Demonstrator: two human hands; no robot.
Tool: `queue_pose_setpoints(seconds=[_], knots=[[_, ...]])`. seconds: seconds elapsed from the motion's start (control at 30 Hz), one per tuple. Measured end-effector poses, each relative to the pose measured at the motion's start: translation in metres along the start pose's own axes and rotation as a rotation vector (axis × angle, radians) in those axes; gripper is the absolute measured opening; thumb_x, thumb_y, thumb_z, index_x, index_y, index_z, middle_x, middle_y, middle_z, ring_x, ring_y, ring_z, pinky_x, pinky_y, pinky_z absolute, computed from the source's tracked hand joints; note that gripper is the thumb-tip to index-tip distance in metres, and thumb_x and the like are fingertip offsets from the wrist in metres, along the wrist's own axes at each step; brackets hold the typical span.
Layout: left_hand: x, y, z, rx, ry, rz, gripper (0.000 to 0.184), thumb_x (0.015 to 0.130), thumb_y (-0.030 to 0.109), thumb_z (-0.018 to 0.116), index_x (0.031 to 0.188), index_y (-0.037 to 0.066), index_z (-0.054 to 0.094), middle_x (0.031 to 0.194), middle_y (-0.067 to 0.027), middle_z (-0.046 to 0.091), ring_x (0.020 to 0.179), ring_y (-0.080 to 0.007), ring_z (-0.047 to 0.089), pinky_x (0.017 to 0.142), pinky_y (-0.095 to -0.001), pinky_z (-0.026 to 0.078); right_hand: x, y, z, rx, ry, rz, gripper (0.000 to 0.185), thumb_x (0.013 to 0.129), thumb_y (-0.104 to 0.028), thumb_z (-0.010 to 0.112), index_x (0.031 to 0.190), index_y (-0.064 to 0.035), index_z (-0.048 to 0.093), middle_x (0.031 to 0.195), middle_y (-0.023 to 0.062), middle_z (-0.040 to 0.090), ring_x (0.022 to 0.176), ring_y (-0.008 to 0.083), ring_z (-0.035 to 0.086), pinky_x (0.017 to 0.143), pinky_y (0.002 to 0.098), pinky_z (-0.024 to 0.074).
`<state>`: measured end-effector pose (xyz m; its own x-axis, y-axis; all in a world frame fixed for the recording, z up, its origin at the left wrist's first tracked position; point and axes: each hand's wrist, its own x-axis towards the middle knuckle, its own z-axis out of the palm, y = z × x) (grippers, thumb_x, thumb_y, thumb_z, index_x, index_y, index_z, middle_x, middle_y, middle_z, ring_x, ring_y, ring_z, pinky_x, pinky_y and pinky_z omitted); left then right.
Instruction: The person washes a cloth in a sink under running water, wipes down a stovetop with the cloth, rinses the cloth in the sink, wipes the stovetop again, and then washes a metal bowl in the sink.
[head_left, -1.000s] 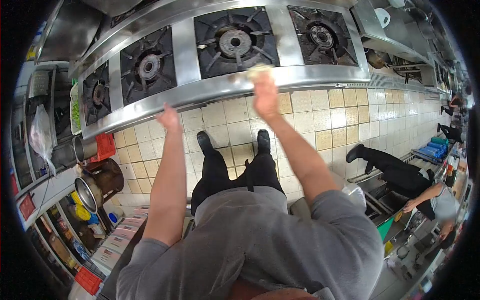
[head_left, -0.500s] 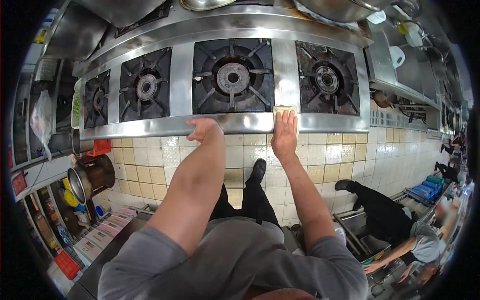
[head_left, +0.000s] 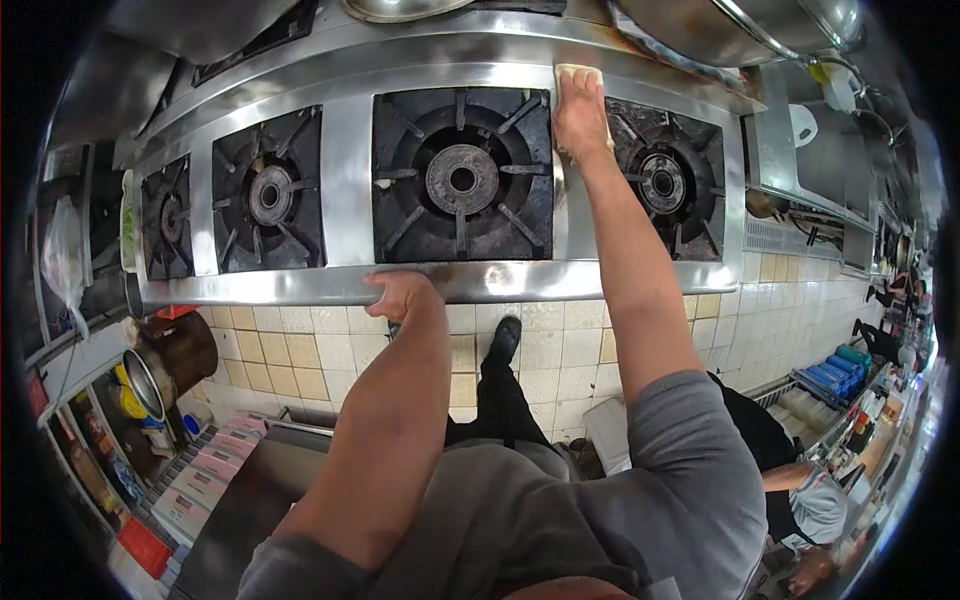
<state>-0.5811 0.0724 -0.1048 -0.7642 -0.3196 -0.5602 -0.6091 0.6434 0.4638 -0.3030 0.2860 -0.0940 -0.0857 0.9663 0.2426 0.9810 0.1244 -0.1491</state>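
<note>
My right hand [head_left: 582, 118] presses a pale yellow cloth [head_left: 578, 70] onto the steel strip between two burners, at its back end by the raised rear ledge. The cloth shows past the fingertips and along the hand's right side. My left hand [head_left: 404, 294] rests against the front edge of the steel stove [head_left: 250, 287], thumb apart from the fingers, holding no loose thing. Beyond it is a large black burner grate [head_left: 462, 225] with a round burner [head_left: 461, 180]. To the right of my right hand lies another burner grate [head_left: 690, 130].
Large metal pots [head_left: 700, 35] stand behind the stove. At the lower right, a co-worker in a grey shirt [head_left: 820, 500] bends close to my right side. A big brown pot [head_left: 185, 355] sits at left, near pink and white boxes [head_left: 195, 485]. The floor is tiled.
My right hand has slid the cloth from the front of the steel strip to its back end. My left hand stays at the front edge. My view has shifted slightly.
</note>
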Motion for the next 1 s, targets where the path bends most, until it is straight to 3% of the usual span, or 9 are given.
queue_pose_setpoints(seconds=[0.17, 0.23, 0.33, 0.43, 0.5, 0.6, 0.73, 0.87, 1.0], knots=[[-0.007, 0.003, -0.006, 0.039, -0.014, 0.013, 0.077, 0.098, 0.059, 0.044, 0.148, 0.002, 0.029, 0.133, -0.0315, 0.057, 0.12, -0.05, 0.057, 0.103, -0.0579, 0.044, -0.017, 0.001, 0.0, 0.075, -0.037, 0.03, 0.054, 0.092, -0.014, 0.052, 0.143, 0.0022, 0.046, 0.148, 0.0293, 0.044, 0.142, 0.0468, 0.035, 0.119, 0.0516, 0.0271], [-0.004, 0.003, -0.005, 0.049, -0.012, 0.026, 0.077, 0.098, 0.059, 0.044, 0.148, 0.002, 0.03, 0.132, -0.0315, 0.057, 0.12, -0.05, 0.057, 0.103, -0.0579, 0.044, -0.07, -0.015, -0.024, 0.123, -0.027, 0.005, 0.055, 0.091, -0.01, 0.053, 0.143, 0.0048, 0.043, 0.151, 0.0306, 0.038, 0.141, 0.0502, 0.034, 0.118, 0.0565, 0.0259], [0.011, -0.007, 0.006, 0.057, -0.009, 0.026, 0.077, 0.098, 0.059, 0.044, 0.148, 0.002, 0.03, 0.132, -0.0315, 0.057, 0.12, -0.0499, 0.057, 0.103, -0.0578, 0.044, -0.186, -0.052, -0.062, 0.186, -0.064, 0.046, 0.062, 0.087, -0.007, 0.056, 0.146, 0.005, 0.042, 0.15, 0.0319, 0.039, 0.143, 0.0504, 0.032, 0.121, 0.0559, 0.0226], [-0.011, 0.007, -0.007, 0.069, 0.019, 0.011, 0.077, 0.098, 0.059, 0.044, 0.148, 0.002, 0.03, 0.132, -0.0316, 0.057, 0.12, -0.0499, 0.057, 0.103, -0.0578, 0.044, -0.215, -0.056, -0.061, 0.189, -0.161, 0.086, 0.064, 0.085, -0.003, 0.057, 0.147, 0.0043, 0.041, 0.152, 0.0311, 0.037, 0.145, 0.0495, 0.03, 0.121, 0.0552, 0.0218], [-0.007, 0.003, -0.003, 0.081, 0.014, 0.018, 0.077, 0.098, 0.059, 0.044, 0.148, 0.002, 0.03, 0.132, -0.0316, 0.057, 0.12, -0.0498, 0.057, 0.103, -0.0577, 0.044, -0.191, -0.052, -0.06, 0.182, -0.074, 0.067, 0.061, 0.084, 0.0, 0.056, 0.144, 0.0047, 0.044, 0.15, 0.031, 0.04, 0.143, 0.0492, 0.033, 0.12, 0.0543, 0.0248], [-0.002, -0.002, 0.003, 0.091, 0.019, 0.027, 0.077, 0.098, 0.059, 0.044, 0.148, 0.002, 0.03, 0.132, -0.0316, 0.057, 0.12, -0.0498, 0.057, 0.103, -0.0577, 0.044, -0.086, -0.015, -0.03, 0.138, 0.102, -0.056, 0.056, 0.082, 0.001, 0.055, 0.137, 0.0055, 0.048, 0.137, 0.0304, 0.049, 0.131, 0.049, 0.043, 0.116, 0.0535, 0.0325], [-0.004, 0.002, -0.007, 0.12, 0.065, 0.043, 0.076, 0.098, 0.059, 0.044, 0.148, 0.002, 0.031, 0.132, -0.0316, 0.057, 0.12, -0.0498, 0.057, 0.103, -0.0576, 0.044, -0.008, 0.004, -0.008, 0.049, 0.042, -0.097, 0.058, 0.079, 0.0, 0.06, 0.136, 0.0035, 0.05, 0.136, 0.0253, 0.053, 0.131, 0.0437, 0.046, 0.114, 0.0461, 0.0348], [-0.008, 0.005, -0.009, 0.145, 0.063, 0.029, 0.076, 0.098, 0.059, 0.044, 0.148, 0.002, 0.031, 0.132, -0.0317, 0.057, 0.12, -0.0497, 0.057, 0.103, -0.0575, 0.044, -0.101, -0.017, -0.034, 0.169, 0.062, -0.14, 0.058, 0.081, 0.003, 0.056, 0.139, 0.0019, 0.049, 0.143, 0.0276, 0.048, 0.136, 0.0463, 0.042, 0.115, 0.0521, 0.0325], [0.013, -0.007, 0.004, 0.171, 0.038, 0.017, 0.076, 0.098, 0.059, 0.044, 0.148, 0.002, 0.031, 0.131, -0.0317, 0.057, 0.119, -0.0497, 0.057, 0.103, -0.0575, 0.044, -0.249, -0.063, -0.063, 0.201, -0.129, 0.008, 0.066, 0.083, 0.003, 0.054, 0.147, -0.0001, 0.042, 0.15, 0.0281, 0.042, 0.141, 0.0493, 0.035, 0.116, 0.0583, 0.029]])
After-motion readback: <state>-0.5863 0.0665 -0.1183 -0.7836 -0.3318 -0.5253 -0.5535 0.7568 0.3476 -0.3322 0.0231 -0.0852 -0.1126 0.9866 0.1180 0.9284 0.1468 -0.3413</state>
